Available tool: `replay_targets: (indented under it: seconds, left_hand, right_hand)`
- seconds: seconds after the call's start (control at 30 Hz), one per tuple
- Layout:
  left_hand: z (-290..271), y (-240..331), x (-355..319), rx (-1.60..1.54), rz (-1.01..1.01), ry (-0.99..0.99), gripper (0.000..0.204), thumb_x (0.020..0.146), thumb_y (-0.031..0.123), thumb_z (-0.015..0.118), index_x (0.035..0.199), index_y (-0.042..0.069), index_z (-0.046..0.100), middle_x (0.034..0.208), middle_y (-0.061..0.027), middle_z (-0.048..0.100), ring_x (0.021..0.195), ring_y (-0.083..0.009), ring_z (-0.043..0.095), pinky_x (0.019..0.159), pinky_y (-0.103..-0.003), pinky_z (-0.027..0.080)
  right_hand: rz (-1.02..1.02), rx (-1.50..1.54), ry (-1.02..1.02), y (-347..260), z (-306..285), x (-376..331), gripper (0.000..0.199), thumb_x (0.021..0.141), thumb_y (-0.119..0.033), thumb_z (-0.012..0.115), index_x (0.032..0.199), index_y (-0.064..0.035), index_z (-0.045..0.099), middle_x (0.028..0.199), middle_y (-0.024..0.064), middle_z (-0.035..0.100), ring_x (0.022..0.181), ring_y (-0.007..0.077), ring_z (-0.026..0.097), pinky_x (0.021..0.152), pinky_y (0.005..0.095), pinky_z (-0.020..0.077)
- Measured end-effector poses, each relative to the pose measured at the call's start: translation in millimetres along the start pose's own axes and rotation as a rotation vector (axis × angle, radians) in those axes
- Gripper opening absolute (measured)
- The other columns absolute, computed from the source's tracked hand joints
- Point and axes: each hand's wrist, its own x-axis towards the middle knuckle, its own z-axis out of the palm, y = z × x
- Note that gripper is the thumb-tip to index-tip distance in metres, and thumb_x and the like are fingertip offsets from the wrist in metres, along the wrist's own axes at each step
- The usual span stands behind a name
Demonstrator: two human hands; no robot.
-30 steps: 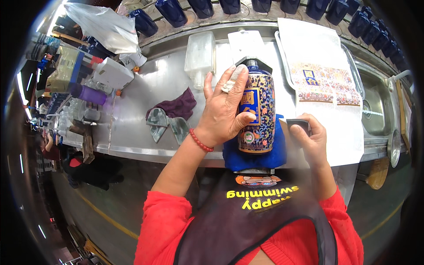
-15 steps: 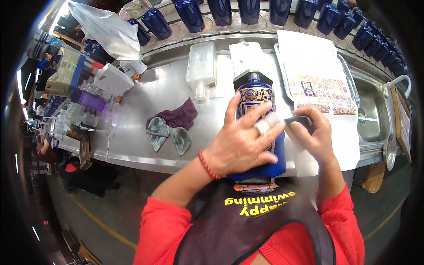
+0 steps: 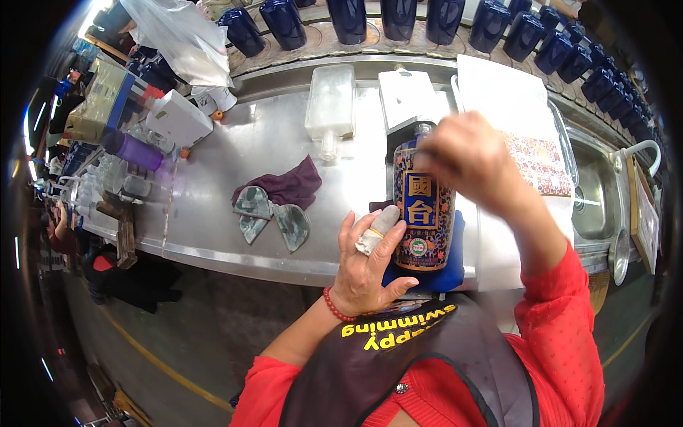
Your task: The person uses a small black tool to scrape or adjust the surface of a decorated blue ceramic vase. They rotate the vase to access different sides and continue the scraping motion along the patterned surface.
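Note:
A blue bottle (image 3: 427, 245) with a patterned, gold-lettered label lies with its neck away from me. Its neck end rests by a black notched holder (image 3: 400, 135), and its base end lies over a blue cloth pad (image 3: 452, 267). My left hand (image 3: 366, 267) is at the bottle's left side, fingers spread, with a grey-white cover on one finger. Across the bottle's upper right part, my right hand (image 3: 473, 160) is curled and blurred by motion. A dark flat piece was pinched in it earlier; a dark smear shows under its fingertips now.
To the right lie label sheets (image 3: 530, 164) on white paper, beside a sink (image 3: 594, 171). A clear bottle (image 3: 329, 107) lies at the back, and a purple cloth (image 3: 292, 181) with camouflage pieces (image 3: 274, 217) at left. Blue bottles (image 3: 348, 21) line a conveyor beyond.
My right hand has moved up and left from the paper onto the bottle. My left hand has drawn back from the label to the bottle's lower left side, uncovering the label.

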Motion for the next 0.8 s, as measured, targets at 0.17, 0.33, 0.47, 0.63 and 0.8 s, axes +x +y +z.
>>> replay_targets:
  seconds: [0.17, 0.33, 0.47, 0.63, 0.8]
  left_hand:
    - [9, 5, 1, 0.056, -0.029, -0.009, 0.095, 0.081, 0.053, 0.078, 0.153, 0.004, 0.042, 0.151, -0.0233, 0.048, 0.137, -0.0409, 0.040, 0.117, -0.065, 0.018]
    - [17, 8, 4, 0.106, -0.043, 0.004, 0.110, 0.074, 0.052, 0.084, 0.157, 0.000, 0.035, 0.149, -0.0250, 0.046, 0.134, -0.0439, 0.042, 0.117, -0.067, 0.013]
    - [22, 6, 6, 0.076, -0.076, 0.006, 0.116, 0.073, 0.054, 0.085, 0.159, -0.001, 0.030, 0.150, -0.0247, 0.045, 0.135, -0.0434, 0.042, 0.116, -0.069, 0.012]
    - [17, -3, 2, 0.047, -0.039, -0.054, 0.117, 0.081, 0.072, 0.069, 0.159, -0.003, 0.026, 0.153, -0.0259, 0.043, 0.136, -0.0436, 0.041, 0.116, -0.069, 0.009]
    - [13, -16, 16, -0.010, -0.044, -0.069, 0.112, 0.093, 0.082, 0.035, 0.159, -0.007, 0.023, 0.151, -0.0270, 0.047, 0.147, -0.0456, 0.033, 0.119, -0.065, 0.006]
  right_hand:
    - [0.344, 0.547, -0.166, 1, 0, -29, 0.023, 0.079, -0.009, 0.083, 0.099, -0.0081, 0.070, 0.075, 0.0050, 0.065, 0.073, 0.0239, 0.062, 0.074, 0.0379, 0.0486]
    - [0.024, 0.006, 0.156, -4, 4, -45, 0.016, 0.082, -0.013, 0.080, 0.096, -0.0130, 0.071, 0.077, 0.0022, 0.061, 0.072, 0.0190, 0.059, 0.074, 0.0366, 0.0445]
    - [0.024, 0.379, -0.126, -28, -5, -91, 0.022, 0.080, -0.012, 0.082, 0.099, -0.0098, 0.073, 0.077, 0.0026, 0.059, 0.072, 0.0208, 0.058, 0.072, 0.0364, 0.0452]
    - [0.697, 0.673, 0.082, -21, -3, -134, 0.013, 0.088, -0.010, 0.079, 0.095, -0.0025, 0.071, 0.079, 0.0032, 0.061, 0.070, 0.0109, 0.056, 0.060, 0.0251, 0.0415]
    - [0.811, 1.057, 0.299, -37, 12, -150, 0.019, 0.096, -0.016, 0.076, 0.098, 0.0013, 0.070, 0.087, -0.0001, 0.066, 0.079, 0.0058, 0.058, 0.070, 0.0207, 0.0462]
